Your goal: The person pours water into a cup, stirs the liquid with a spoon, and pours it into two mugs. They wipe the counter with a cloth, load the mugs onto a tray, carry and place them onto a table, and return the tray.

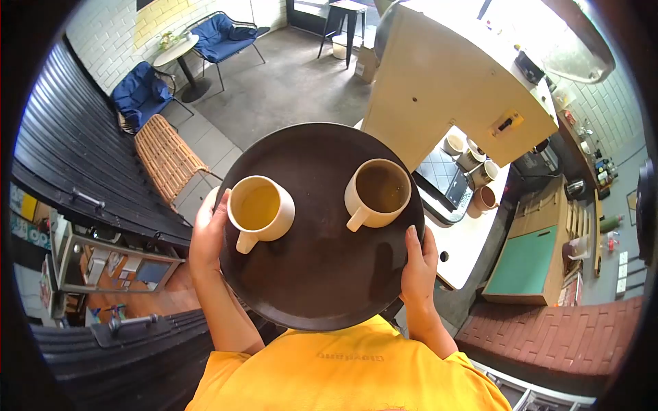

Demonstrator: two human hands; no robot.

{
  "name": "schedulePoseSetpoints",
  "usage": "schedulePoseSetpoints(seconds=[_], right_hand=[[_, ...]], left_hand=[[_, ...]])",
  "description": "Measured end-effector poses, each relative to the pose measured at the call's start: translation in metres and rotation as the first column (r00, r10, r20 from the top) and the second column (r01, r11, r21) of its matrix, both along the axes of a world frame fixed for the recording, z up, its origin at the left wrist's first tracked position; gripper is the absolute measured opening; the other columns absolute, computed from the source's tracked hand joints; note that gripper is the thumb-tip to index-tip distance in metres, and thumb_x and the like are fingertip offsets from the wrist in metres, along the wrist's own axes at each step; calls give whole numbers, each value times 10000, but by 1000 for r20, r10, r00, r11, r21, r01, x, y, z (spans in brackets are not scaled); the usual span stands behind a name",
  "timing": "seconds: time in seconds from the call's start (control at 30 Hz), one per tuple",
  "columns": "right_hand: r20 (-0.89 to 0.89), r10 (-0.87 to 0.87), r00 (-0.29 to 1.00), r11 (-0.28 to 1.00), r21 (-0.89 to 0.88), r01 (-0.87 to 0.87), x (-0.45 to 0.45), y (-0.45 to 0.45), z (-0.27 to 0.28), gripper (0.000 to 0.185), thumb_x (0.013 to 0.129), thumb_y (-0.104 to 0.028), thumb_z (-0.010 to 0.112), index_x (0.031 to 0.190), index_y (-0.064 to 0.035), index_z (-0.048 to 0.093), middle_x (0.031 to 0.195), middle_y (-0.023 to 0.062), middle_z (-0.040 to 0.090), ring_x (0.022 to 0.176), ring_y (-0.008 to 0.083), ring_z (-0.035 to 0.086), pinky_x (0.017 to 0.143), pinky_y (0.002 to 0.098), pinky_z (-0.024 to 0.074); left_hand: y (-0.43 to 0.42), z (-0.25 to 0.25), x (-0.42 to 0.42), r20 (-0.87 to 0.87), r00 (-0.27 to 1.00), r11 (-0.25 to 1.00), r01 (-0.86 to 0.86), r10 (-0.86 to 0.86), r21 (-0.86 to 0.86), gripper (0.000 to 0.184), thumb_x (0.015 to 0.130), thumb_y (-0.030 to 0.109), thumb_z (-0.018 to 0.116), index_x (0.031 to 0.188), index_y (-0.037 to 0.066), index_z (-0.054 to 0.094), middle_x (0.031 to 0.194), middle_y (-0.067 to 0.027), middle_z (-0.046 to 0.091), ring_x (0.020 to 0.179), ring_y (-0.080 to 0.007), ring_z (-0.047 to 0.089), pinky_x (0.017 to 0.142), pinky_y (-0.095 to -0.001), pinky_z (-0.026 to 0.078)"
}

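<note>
A round dark brown tray (315, 274) is held level in front of my chest by both hands. My left hand (208, 236) grips its left rim, thumb on top and the other fingers hidden beneath. On the right rim, my right hand (419, 267) does the same. Two white mugs stand upright on the tray. The left mug (277, 226) holds a yellowish liquid and sits close to my left thumb. In the right mug (373, 218) is a darker, brownish liquid; it stands above my right hand. Both handles point towards me.
Right of the tray is a white counter (452, 250) with a black scale (442, 178) and several cups (485, 197). A large cream panel (452, 89) rises beyond it. A wicker bench (164, 154), blue chairs (223, 38) and a small round table (176, 51) stand ahead left.
</note>
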State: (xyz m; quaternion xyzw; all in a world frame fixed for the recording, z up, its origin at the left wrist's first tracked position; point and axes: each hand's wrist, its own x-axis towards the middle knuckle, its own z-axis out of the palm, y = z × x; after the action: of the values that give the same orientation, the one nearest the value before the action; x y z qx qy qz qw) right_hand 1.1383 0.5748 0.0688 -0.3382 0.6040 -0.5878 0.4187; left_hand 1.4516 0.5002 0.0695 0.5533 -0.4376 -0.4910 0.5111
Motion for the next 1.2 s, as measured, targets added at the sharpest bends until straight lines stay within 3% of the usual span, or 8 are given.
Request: schedulePoseSetpoints(seconds=[0.17,0.27,0.47,0.57,0.83,1.0,1.07,1.2], right_hand=[[130,-55,990,998,-20,58,39,-20,-4,356,962,-200,530,1187,76,515,1143,106,594,1032,153,528,927,276,397],[20,-134,991,990,43,133,53,-40,-12,366,951,-194,548,1194,78,512,1136,108,597,1030,163,532,931,282,396],[21,-18,1000,1000,-20,19,64,-81,-18,303,954,-167,542,1183,31,534,1091,81,609,979,129,557,876,261,437],[37,-11,999,999,-33,12,67,-108,-16,299,946,-204,544,1134,29,557,1056,108,630,980,186,557,891,306,418],[-63,-7,998,998,-56,3,95,-179,-25,258,968,-221,523,1077,6,580,1009,81,639,949,149,557,865,306,426],[164,-66,984,987,-131,88,137,-229,-46,274,1004,-204,468,1106,22,585,1000,42,625,927,97,534,864,244,419],[108,-215,971,968,-111,226,166,-252,-46,303,1009,-200,455,1115,57,578,1012,42,622,925,89,534,853,219,420],[228,-230,946,964,-82,254,208,-297,-58,323,997,-188,474,1163,76,560,1084,78,626,979,122,559,902,240,425]], left_hand=[[-36,-24,42,26,999,999,25,-25,-26,480,956,333,565,1245,-47,515,1159,-83,589,1094,-147,517,976,-268,365],[-56,-15,50,-22,999,999,43,-43,2,498,953,341,568,1247,-57,512,1164,-95,591,1098,-157,518,981,-277,363],[-88,-26,68,14,1000,1000,6,-6,-7,500,954,358,563,1236,-53,535,1149,-90,602,1081,-153,532,968,-275,373],[-103,-25,68,-9,999,999,-36,36,16,470,965,323,550,1237,-60,533,1160,-85,599,1089,-152,536,966,-269,383],[-179,-49,108,-56,998,1000,-30,30,5,429,1005,233,460,1302,-77,478,1247,-109,564,1182,-175,512,1011,-283,383],[-243,-54,138,-72,996,998,56,-54,15,438,989,297,505,1252,-53,525,1172,-68,587,1099,-140,535,973,-261,387],[-274,-55,156,-87,993,996,86,-85,9,433,983,287,517,1254,-51,525,1177,-69,590,1111,-142,531,977,-264,380],[-336,-64,203,-95,986,989,142,-140,25,470,969,271,543,1292,-65,483,1235,-95,568,1170,-164,502,1019,-285,346]])
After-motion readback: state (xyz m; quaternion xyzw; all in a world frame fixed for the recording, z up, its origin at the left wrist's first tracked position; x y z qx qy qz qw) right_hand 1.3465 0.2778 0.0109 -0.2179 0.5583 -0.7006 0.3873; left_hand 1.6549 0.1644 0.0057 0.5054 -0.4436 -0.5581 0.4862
